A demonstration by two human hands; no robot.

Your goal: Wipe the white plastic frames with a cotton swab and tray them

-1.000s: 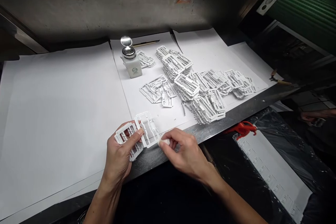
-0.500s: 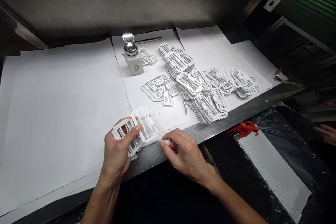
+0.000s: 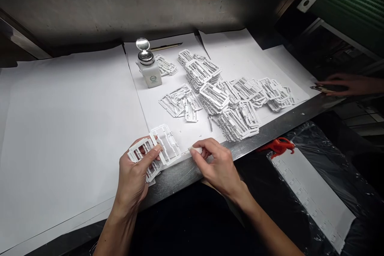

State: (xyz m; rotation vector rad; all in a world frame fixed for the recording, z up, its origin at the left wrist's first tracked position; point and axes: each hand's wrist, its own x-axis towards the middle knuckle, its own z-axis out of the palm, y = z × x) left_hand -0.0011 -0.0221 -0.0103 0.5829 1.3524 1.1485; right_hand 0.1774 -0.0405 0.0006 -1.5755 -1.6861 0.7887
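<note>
Paper-covered tabletop (image 3: pixel 75 128) with two bare hands at work; positions are given relative to the pump bottle (image 3: pixel 153 76), which stands upright with its metal lid raised. The left hand (image 3: pixel 135 174), nearer the viewer than the bottle, is closed around a small stack of white frames (image 3: pixel 152 174); its thumb presses on a single white frame (image 3: pixel 173 140), fanned out to the right and lying almost directly in front of the bottle. The right hand (image 3: pixel 217 164), in front and to the right of the bottle, pinches a small white wad (image 3: pixel 197 150) between thumb and forefinger, the remaining fingers curled; the wad is just beside the single frame, apart from it. Loose frames (image 3: pixel 183 102) overlap to the right of the bottle and slightly in front. Piled frames (image 3: pixel 202 72) spread farther right, with a slender metal tool (image 3: pixel 211 123) at their near left side. A thin pointed tool (image 3: pixel 166 47) lies behind the bottle, to its right. Far right of the bottle, another person's hand (image 3: pixel 339 84) is at a tool (image 3: pixel 318 89); the grip is too dark to tell. A red-handled tool (image 3: pixel 282 147) lies right of the bottle and nearer the viewer.
</note>
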